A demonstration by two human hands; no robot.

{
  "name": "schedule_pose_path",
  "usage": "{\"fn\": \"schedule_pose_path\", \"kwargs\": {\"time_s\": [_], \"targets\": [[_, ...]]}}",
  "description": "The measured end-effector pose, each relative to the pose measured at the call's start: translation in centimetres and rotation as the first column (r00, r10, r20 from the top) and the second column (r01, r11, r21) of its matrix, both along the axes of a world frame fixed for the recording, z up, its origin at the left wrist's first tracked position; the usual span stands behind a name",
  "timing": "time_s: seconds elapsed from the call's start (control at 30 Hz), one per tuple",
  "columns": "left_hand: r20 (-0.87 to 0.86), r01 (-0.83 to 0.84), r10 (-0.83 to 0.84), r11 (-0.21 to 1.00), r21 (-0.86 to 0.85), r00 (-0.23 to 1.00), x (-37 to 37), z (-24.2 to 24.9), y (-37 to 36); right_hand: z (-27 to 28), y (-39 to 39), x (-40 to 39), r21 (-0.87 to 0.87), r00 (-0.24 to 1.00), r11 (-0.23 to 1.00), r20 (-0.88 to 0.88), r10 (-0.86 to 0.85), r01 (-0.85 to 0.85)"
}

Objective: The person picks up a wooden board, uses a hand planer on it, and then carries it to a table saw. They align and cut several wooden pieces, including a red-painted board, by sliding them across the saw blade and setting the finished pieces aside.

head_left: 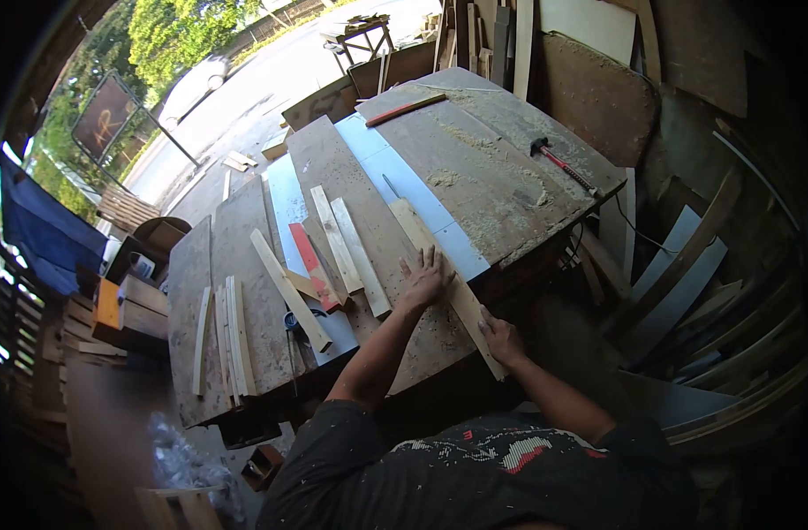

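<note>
A long pale wooden board [457,287] lies slantwise on the brown worktable [320,155], its near end reaching past the table's front edge. My left hand [428,279] rests on the board's left side with its fingers spread. Lower down, my right hand [501,338] grips the board's right edge near that end, fingers bent around it. A thin pointed tool [391,186] lies by the board's far end. To the left of my left hand are two pale wood strips [336,240] and a red-painted piece [314,266].
More wood strips [236,336] lie at the table's left. A blue tape-like coil [291,320] sits near the front edge. On the right are a red-handled hammer [563,165] and sawdust [475,140]. Planks [687,291] lean at the right. A red-brown bar [406,109] lies at the back.
</note>
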State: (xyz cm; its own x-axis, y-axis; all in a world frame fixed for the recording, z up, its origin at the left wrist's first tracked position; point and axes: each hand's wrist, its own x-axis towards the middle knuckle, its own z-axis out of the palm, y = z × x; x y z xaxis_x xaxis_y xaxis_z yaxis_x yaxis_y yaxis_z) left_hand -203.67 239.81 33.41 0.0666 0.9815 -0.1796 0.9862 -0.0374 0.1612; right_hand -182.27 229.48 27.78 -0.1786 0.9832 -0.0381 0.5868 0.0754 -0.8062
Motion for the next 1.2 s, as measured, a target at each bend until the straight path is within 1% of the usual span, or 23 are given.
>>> {"fn": "schedule_pose_path", "kwargs": {"time_s": [0.17, 0.2, 0.3, 0.43, 0.53, 0.7, 0.9, 1.1, 1.2], "targets": [[-0.021, -0.002, 0.000, 0.996, -0.092, 1.000, 2.8, 1.6, -5.6, 0.5, 1.0, -0.7, 0.031, 1.000, 0.999, 0.002, 0.018, -0.018], [-0.043, 0.030, -0.035, 0.995, -0.099, 0.998, 3.4, 2.0, -6.6, 0.5, 1.2, -0.8, 0.032, 1.000, 0.999, 0.002, 0.024, -0.024], [-0.088, 0.046, -0.053, 0.996, -0.079, 0.995, 3.9, 0.5, -7.2, -0.5, 2.3, -1.5, 0.059, 1.000, 0.998, -0.011, 0.017, -0.016], [-0.046, 0.042, -0.044, 0.998, -0.042, 0.998, 3.1, 0.0, -6.1, -0.6, 3.4, -2.2, 0.042, 0.999, 0.999, -0.042, 0.010, -0.008], [-0.083, 0.034, -0.041, 0.996, -0.088, 0.996, 2.6, 0.2, -5.2, -0.3, 4.2, -2.8, 0.020, 0.999, 1.000, -0.049, 0.010, -0.009], [-0.069, 0.019, -0.028, 0.993, -0.120, 0.997, 1.8, 1.0, -3.9, 0.3, 5.7, -3.8, -0.026, 1.000, 0.999, -0.015, 0.018, -0.019], [-0.077, -0.012, 0.000, 0.989, -0.151, 0.997, 0.4, 1.0, -1.3, 1.2, 7.8, -5.3, -0.086, 1.000, 0.996, -0.024, 0.012, -0.014], [-0.103, -0.053, 0.036, 0.985, -0.165, 0.994, -0.3, 1.4, 0.7, 0.1, 9.9, -6.8, -0.048, 0.999, 0.999, -0.027, -0.017, 0.015], [-0.108, -0.053, 0.034, 0.982, -0.184, 0.994, -0.5, 1.6, 1.3, -0.8, 10.7, -7.1, -0.035, 1.000, 0.999, -0.025, 0.007, -0.008]]}}
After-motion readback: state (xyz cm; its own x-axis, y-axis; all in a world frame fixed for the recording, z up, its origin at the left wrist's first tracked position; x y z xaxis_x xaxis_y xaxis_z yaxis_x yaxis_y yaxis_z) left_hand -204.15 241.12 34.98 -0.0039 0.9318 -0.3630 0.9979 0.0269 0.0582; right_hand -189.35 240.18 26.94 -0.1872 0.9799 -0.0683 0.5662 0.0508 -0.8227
